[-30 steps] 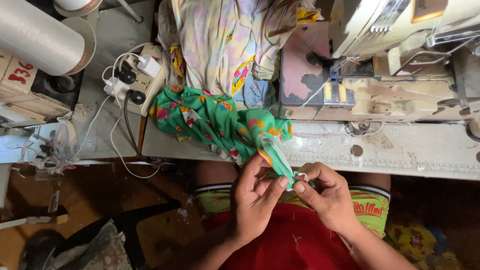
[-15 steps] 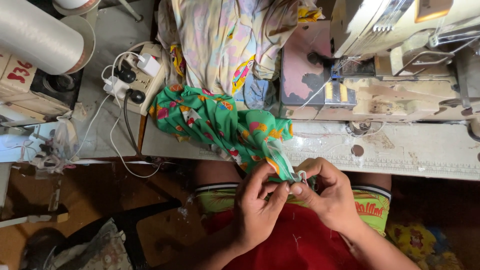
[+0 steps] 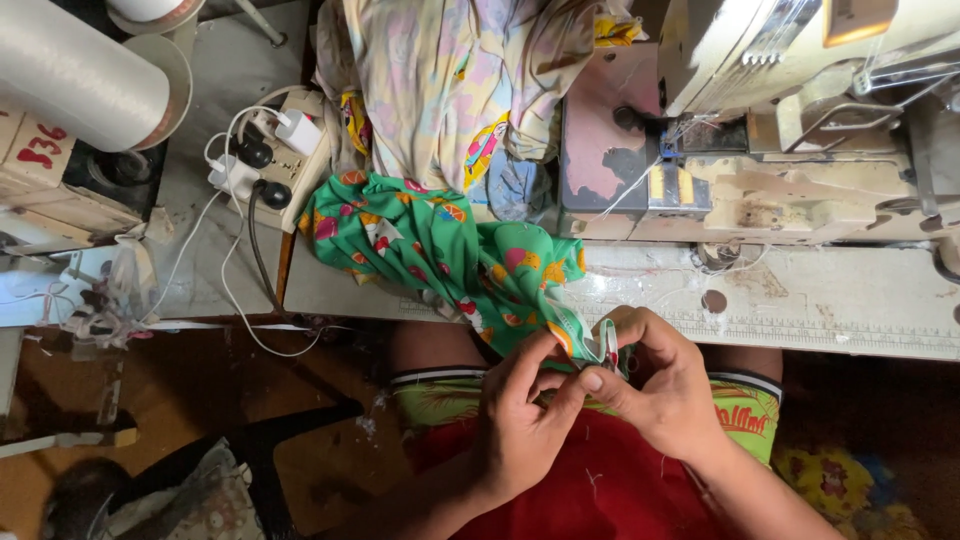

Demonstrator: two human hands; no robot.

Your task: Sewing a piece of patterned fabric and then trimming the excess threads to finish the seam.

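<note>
A green printed fabric piece [image 3: 430,250] hangs from the sewing table edge down toward my lap. My left hand [image 3: 520,420] pinches its lower end from the left. My right hand [image 3: 665,385] grips the same end from the right, fingers curled around a small white and green tip of cloth [image 3: 603,345]. Both hands meet just below the table's front edge, above my red shirt and green shorts.
A beige sewing machine [image 3: 800,110] stands at the upper right on the worn table [image 3: 820,300]. A pale patterned cloth heap [image 3: 450,80] lies behind the green fabric. A power strip with plugs [image 3: 265,160] and a large white thread cone [image 3: 80,80] sit at left.
My hands have drawn closer together on the fabric end, and the fingers have shifted their hold slightly. The green fabric on the table has barely moved.
</note>
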